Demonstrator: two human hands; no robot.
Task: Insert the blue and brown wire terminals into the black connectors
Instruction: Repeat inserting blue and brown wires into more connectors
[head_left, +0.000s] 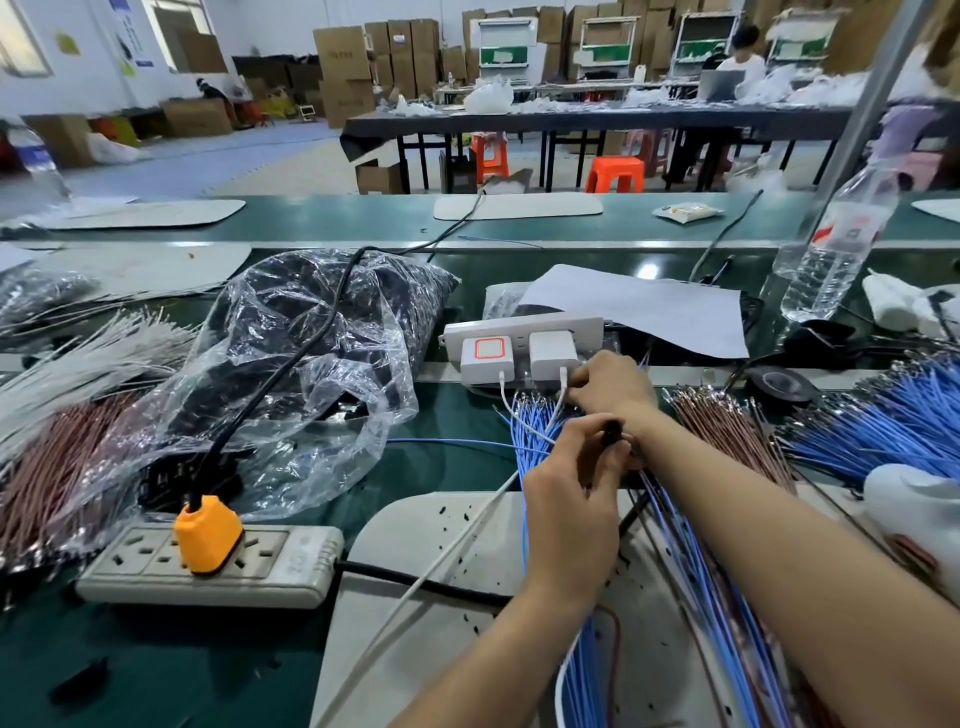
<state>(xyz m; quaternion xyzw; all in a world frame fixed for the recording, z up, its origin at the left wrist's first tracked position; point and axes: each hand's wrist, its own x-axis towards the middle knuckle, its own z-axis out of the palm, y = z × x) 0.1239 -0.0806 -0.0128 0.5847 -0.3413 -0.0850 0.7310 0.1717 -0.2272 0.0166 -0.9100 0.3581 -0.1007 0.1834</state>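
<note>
Left hand (566, 499) pinches black connector (612, 432), its length pointing away.

Can't make out anything under right hand (613, 387) among blue wires (534, 428); barely seeing black connector (613, 431) inside left hand (571, 499).

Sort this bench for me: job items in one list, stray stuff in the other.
Job: small black connector in the left hand; bundle of thin blue wires under the right hand; bundle of thin brown wires.
Lying about: clear plastic water bottle; white power strip with orange plug; white paper sheet.
</note>
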